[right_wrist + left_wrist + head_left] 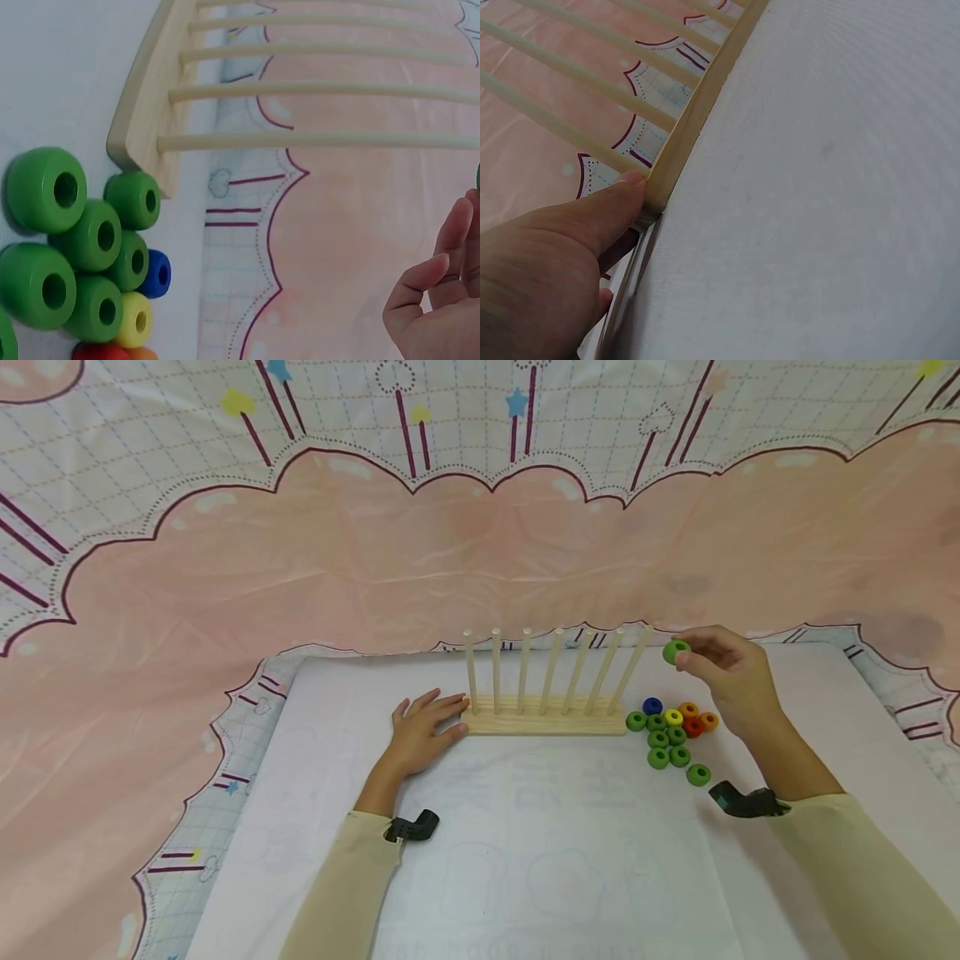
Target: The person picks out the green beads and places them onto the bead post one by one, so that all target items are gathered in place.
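A pale wooden peg stand [543, 718], with several upright pegs along its base, stands at the far side of the white surface. My left hand [424, 737] pinches the left end of its base, thumb at the front corner; the left wrist view shows the thumb [615, 206] against that end. To the right of the pegs, my right hand [731, 681] holds a green bead [676, 652] up between thumb and fingers. In the right wrist view, only a sliver of that bead shows above the right fingers [454, 232].
Loose beads lie off the stand's right end: several green beads [657, 738], a blue bead [652, 706], a yellow bead [672, 717], and some orange and red ones [693, 727]. Behind the white surface [525, 827] hangs a pink patterned cloth [450, 568].
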Demonstrator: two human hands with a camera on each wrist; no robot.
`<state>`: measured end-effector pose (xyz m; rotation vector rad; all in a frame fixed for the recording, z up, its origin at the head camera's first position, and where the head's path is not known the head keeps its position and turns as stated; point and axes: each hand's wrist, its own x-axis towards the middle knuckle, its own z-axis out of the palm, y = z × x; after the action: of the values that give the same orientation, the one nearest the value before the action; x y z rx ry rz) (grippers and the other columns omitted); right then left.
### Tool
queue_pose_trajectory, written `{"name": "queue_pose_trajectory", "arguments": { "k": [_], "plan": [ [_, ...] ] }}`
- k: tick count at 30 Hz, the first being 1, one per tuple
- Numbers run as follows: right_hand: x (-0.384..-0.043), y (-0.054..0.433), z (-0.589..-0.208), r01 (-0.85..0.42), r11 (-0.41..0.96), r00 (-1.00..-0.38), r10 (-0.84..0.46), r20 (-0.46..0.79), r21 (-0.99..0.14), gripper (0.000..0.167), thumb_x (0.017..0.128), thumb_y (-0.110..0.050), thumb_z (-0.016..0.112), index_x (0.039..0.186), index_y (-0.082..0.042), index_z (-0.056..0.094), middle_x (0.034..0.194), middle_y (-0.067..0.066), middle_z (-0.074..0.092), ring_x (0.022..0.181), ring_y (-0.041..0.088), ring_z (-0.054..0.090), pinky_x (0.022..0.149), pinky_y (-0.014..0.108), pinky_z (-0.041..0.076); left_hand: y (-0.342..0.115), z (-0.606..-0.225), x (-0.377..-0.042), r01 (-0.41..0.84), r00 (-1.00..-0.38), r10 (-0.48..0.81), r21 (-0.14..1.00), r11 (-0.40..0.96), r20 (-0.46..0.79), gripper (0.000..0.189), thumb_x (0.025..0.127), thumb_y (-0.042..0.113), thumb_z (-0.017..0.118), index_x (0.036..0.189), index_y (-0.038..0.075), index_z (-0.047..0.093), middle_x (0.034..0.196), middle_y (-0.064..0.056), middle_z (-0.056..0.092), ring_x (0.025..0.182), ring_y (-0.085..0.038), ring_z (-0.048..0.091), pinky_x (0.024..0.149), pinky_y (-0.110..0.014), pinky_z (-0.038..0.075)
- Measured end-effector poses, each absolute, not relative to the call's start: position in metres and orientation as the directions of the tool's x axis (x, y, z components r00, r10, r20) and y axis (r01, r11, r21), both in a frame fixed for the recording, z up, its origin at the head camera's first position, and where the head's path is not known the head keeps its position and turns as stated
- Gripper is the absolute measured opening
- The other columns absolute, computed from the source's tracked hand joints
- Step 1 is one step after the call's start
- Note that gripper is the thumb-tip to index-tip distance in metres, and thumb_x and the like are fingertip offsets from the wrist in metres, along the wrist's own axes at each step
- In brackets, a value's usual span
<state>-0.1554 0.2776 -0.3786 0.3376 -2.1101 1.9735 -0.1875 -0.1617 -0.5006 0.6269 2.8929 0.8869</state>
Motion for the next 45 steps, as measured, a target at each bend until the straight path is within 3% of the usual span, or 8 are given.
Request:
{"name": "queue_pose_trajectory", "arguments": {
  "k": [20, 45],
  "plan": [
    [-0.164, 0.255, -0.371, -0.394, -0.111, -0.919, 0.045, 0.392, -0.912, 0.017, 0.096, 0.006, 0.063, 0.111, 0.003, 0.071, 0.104, 0.003, 0.073, 0.092, 0.015, 0.065, 0.081, 0.017, 0.055, -0.161, -0.5, -0.187, 0.358, -0.918, 0.391, 0.546, 0.757, 0.06, 0.05, 0.101, 0.044, 0.061, 0.147, 0.025, 0.057, 0.157, 0.005, 0.051, 0.155, -0.03, 0.027, 0.121, -0.066, 0.002],
    [-0.175, 0.239, -0.368, -0.393, -0.137, -0.919, 0.089, 0.384, -0.909, 0.018, 0.096, 0.003, 0.065, 0.114, 0.004, 0.069, 0.1, 0.003, 0.071, 0.086, 0.017, 0.06, 0.079, 0.019, 0.054, -0.161, -0.499, -0.186, 0.354, -0.92, 0.386, 0.55, 0.756, 0.062, 0.05, 0.101, 0.044, 0.061, 0.147, 0.025, 0.057, 0.156, 0.005, 0.051, 0.155, -0.029, 0.027, 0.121, -0.065, 0.001]
  ]
}}
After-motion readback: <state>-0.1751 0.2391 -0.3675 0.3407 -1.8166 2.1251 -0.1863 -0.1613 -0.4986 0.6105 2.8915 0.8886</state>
